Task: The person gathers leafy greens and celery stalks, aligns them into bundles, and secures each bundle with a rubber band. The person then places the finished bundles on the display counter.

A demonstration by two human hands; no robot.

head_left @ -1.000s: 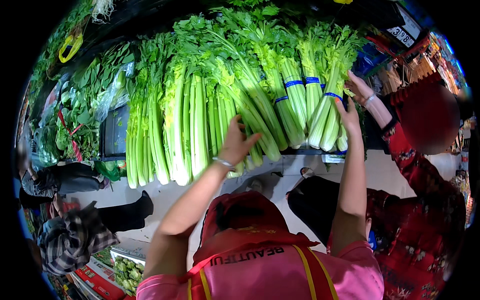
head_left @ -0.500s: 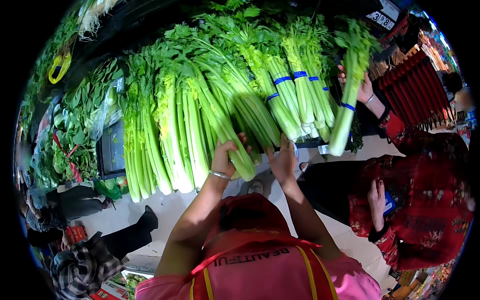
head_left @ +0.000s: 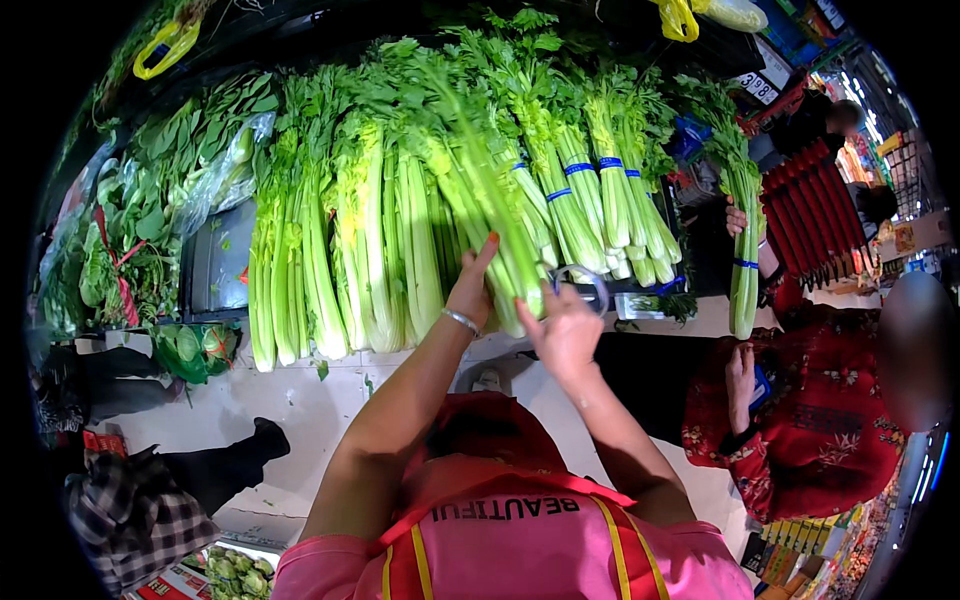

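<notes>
Head view: loose celery bunch (head_left: 512, 255) held by its pale stalks

Nearest, a pink shirt (head_left: 500, 560) under red, yellow-edged straps (head_left: 628, 545). Beyond the shirt, left hand (head_left: 468, 293), with a silvery bracelet (head_left: 461, 320) at the wrist, closed on the loose bunch from its left side; one fingertip showing against the stalks, the rest hidden. Right hand (head_left: 568, 338) narrow at the cut ends, a fingertip touching them, other fingers on a bluish ring-shaped roll (head_left: 601, 287) just beside the bunch. Bunch slanted, cut ends toward the body, leaves away, over the front of a broad row of celery (head_left: 385, 240). Farther right in that row, bunches with blue bands (head_left: 612, 205), side by side. Well to the right, a person in red patterned clothing (head_left: 815, 400), one hand (head_left: 736, 218) around another banded bunch (head_left: 744, 285). Off to the left, a grey tray (head_left: 222, 265) and leafy greens (head_left: 130, 240). Farthest, near the top edge, yellow plastic (head_left: 678, 20).
</notes>
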